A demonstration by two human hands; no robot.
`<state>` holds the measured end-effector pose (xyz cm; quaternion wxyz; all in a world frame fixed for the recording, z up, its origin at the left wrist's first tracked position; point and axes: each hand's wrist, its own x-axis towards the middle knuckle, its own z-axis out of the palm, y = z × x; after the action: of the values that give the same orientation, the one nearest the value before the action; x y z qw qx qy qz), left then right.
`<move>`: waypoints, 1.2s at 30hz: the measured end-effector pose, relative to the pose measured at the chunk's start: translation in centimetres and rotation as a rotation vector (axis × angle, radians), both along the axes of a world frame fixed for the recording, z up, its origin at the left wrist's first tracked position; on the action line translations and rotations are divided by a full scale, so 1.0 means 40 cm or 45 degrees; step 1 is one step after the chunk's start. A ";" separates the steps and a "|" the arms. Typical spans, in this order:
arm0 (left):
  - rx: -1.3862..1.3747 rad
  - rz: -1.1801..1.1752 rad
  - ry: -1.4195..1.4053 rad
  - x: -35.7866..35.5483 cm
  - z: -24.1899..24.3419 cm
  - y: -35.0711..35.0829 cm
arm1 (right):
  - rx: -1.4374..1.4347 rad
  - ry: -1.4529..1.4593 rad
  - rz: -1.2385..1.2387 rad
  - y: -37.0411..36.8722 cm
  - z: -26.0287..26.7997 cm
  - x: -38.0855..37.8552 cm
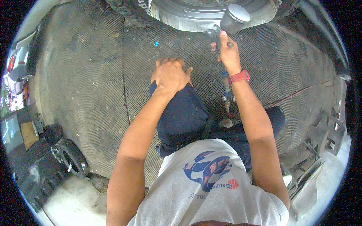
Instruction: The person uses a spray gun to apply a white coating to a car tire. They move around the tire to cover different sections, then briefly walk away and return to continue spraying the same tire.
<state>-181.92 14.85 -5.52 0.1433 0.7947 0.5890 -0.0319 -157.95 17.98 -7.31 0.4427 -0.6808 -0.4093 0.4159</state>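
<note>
My right hand [229, 53] is wrapped around a spray gun [234, 20] with a metal cup and a pale lid on top. The gun's front end is close to the near edge of a silver-grey wheel rim [195, 17]. Masking paper [264, 18] lines the border between rim and tire [133, 14]. My left hand [171, 73] lies palm down over my bent knee, thumb apart, with no tool in it. Below the right wrist, a hose fitting [226, 99] shows beside my forearm; its link to the gun is partly hidden.
Ribbed matting [99, 70] covers the floor. A small blue scrap [156, 44] lies on it. A thin reddish hose [299, 91] runs off right. A loose tire [72, 158] stands at lower left, and panel-like parts [325, 130] lean at right. A car [21, 63] is at far left.
</note>
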 end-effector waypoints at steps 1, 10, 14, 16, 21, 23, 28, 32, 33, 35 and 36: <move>-0.017 -0.009 -0.001 0.008 0.008 0.004 | -0.033 -0.052 -0.060 -0.014 -0.014 0.027; -0.055 0.001 -0.034 0.019 0.007 0.014 | 0.258 -0.182 -0.427 -0.116 -0.114 0.111; -0.038 -0.014 0.002 0.021 -0.006 0.018 | 0.160 -0.015 -0.226 -0.128 -0.062 0.033; -0.047 -0.008 0.002 0.029 0.005 0.017 | 0.106 0.085 -0.158 -0.109 -0.037 -0.008; -0.084 0.003 -0.030 0.031 0.005 0.025 | 0.175 0.059 -0.115 -0.035 -0.035 -0.005; -0.076 -0.009 -0.051 0.032 0.007 0.023 | 0.168 0.018 -0.168 -0.012 -0.055 0.040; -0.059 -0.002 -0.021 0.018 -0.001 0.022 | 0.276 -0.226 -0.419 -0.031 -0.035 0.137; -0.096 0.006 -0.038 0.019 0.004 0.026 | 0.444 -0.577 -0.507 -0.074 -0.055 0.186; -0.097 0.004 -0.033 0.020 0.003 0.028 | 0.426 -0.546 -0.500 -0.083 -0.049 0.174; -0.096 0.008 -0.020 0.019 0.005 0.031 | 0.395 -0.482 -0.481 -0.108 -0.029 0.129; -0.094 0.001 -0.021 0.020 0.005 0.031 | 0.408 -0.415 -0.482 -0.106 -0.046 0.117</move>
<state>-181.11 16.11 -5.33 0.1774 0.7889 0.5865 -0.0471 -153.25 13.75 -9.13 0.5428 -0.7242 -0.4012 0.1412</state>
